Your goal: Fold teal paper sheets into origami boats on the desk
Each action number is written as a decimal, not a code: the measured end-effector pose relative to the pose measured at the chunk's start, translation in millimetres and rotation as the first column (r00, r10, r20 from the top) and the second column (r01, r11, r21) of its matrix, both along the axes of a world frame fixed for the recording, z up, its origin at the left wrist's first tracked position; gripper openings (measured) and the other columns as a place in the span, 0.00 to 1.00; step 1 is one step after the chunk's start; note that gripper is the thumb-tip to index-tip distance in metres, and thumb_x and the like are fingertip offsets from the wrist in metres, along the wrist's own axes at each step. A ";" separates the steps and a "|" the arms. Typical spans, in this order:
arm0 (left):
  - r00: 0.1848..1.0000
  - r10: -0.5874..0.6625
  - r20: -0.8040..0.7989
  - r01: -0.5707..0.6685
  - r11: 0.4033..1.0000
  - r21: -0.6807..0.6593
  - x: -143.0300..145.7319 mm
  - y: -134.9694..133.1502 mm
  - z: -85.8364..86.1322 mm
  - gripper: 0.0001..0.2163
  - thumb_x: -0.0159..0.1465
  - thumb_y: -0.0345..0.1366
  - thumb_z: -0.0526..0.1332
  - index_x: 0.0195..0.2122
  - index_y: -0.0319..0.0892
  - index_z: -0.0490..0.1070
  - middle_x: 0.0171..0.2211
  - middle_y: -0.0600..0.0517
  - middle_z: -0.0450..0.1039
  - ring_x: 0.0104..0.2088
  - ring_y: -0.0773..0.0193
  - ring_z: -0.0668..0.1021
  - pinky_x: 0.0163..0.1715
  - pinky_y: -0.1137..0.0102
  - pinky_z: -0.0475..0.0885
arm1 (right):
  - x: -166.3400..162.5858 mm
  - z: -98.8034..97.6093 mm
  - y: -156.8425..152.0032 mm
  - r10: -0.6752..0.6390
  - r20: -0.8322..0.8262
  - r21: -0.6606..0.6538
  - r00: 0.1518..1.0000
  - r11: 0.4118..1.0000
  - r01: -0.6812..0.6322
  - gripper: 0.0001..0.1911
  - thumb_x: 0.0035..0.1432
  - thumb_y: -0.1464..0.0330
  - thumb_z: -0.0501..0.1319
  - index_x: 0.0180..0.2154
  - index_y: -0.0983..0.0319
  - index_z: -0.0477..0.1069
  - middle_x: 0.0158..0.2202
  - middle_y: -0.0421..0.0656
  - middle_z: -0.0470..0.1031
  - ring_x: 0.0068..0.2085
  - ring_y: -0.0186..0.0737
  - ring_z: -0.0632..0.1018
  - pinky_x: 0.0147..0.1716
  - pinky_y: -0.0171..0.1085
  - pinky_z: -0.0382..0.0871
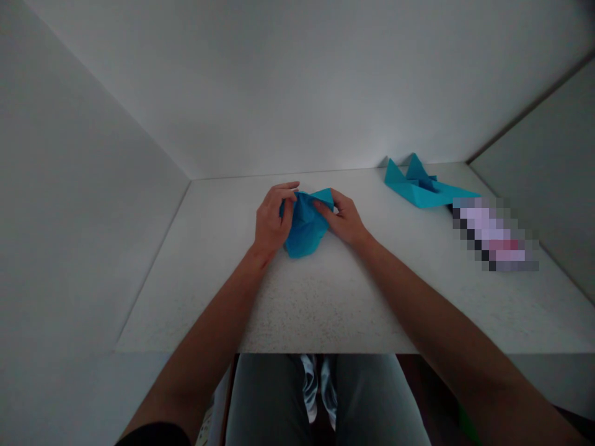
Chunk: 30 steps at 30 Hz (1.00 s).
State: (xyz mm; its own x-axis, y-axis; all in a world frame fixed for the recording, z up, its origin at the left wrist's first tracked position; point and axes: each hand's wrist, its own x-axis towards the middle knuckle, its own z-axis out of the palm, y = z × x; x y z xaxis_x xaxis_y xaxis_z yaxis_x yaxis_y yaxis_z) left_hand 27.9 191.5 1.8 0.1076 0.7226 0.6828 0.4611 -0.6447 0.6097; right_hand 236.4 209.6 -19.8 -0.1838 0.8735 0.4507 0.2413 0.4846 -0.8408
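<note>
Between my hands is a piece of blue paper [307, 230], partly folded, its lower edge hanging down in a rounded, many-sided shape. My left hand [275, 217] grips its left side, thumb in front and fingers bent over the top edge. On the other side, my right hand [343, 217] pinches the upper right corner, with the thumb lying across the paper's face. Parts of the paper's sides are hidden behind my fingers. Both forearms lean over the front of the white desk.
A folded blue paper boat [423, 189] with two raised peaks stands at the back right. Touching its right end is a blurred-out, flat oblong object [493, 235]. White walls close in the desk [297, 310] at the back and left; a grey panel stands at right.
</note>
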 end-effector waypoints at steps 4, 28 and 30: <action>0.994 0.048 -0.102 -0.042 0.997 0.061 -0.3 -2.1 4.8 0.06 0.75 0.38 0.60 0.48 0.47 0.75 0.57 0.45 0.81 0.57 0.56 0.82 0.59 0.57 0.79 | 0.7 3.7 -1.8 0.047 0.037 0.123 0.998 0.991 -0.051 0.17 0.71 0.49 0.65 0.43 0.55 0.80 0.39 0.42 0.80 0.39 0.42 0.77 0.39 0.41 0.73; 0.752 0.342 0.563 -0.119 0.911 -0.395 -12.7 33.8 -27.2 0.20 0.76 0.60 0.54 0.42 0.48 0.64 0.38 0.51 0.75 0.41 0.62 0.81 0.41 0.69 0.78 | 5.6 -16.7 17.7 -0.130 -0.282 -0.094 0.951 0.990 0.107 0.24 0.66 0.40 0.64 0.45 0.53 0.76 0.40 0.43 0.80 0.44 0.51 0.81 0.46 0.52 0.82; 0.750 0.364 0.553 -0.125 0.898 -0.422 -16.1 37.1 -31.4 0.21 0.73 0.61 0.58 0.42 0.48 0.65 0.36 0.52 0.72 0.37 0.63 0.78 0.37 0.70 0.76 | 6.6 -18.0 20.2 -0.138 -0.336 -0.130 0.932 0.987 0.099 0.26 0.64 0.39 0.66 0.46 0.53 0.76 0.40 0.43 0.81 0.43 0.50 0.82 0.46 0.52 0.83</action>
